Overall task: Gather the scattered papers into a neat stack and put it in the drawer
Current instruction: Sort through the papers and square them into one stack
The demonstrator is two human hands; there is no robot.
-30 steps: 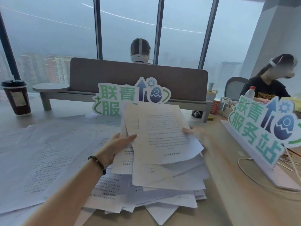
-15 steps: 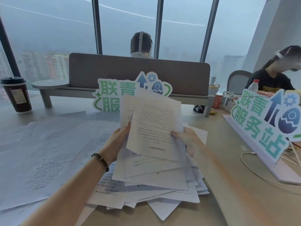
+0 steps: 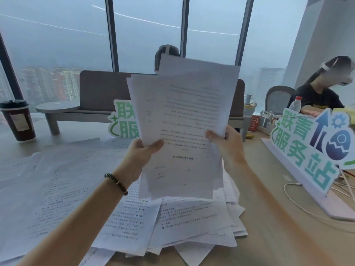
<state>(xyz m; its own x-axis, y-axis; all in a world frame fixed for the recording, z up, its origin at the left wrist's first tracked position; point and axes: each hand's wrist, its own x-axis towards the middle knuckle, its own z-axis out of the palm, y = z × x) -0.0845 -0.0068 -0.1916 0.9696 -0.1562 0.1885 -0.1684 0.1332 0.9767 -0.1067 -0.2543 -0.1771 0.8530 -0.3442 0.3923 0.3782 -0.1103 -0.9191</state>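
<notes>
I hold a bundle of printed white papers point(image 3: 184, 120) upright in front of me, its edges uneven, well above the desk. My left hand point(image 3: 143, 152) grips the bundle's left edge, thumb on the front sheet. My right hand point(image 3: 225, 143) grips the right edge. Below the bundle a loose heap of papers point(image 3: 192, 223) lies fanned out on the wooden desk point(image 3: 278, 237). More sheets point(image 3: 48, 185) spread flat across the desk's left side. No drawer is in view.
A dark paper cup point(image 3: 18, 120) stands at the far left. A green-lettered sign point(image 3: 123, 121) stands behind the papers and a larger sign point(image 3: 311, 148) at the right, with a white cable point(image 3: 299, 206) beside it. Two people sit beyond a grey divider point(image 3: 99, 89).
Both hands have lifted the bundle from just above the heap to upright at face height, and the sheets have been drawn closer together.
</notes>
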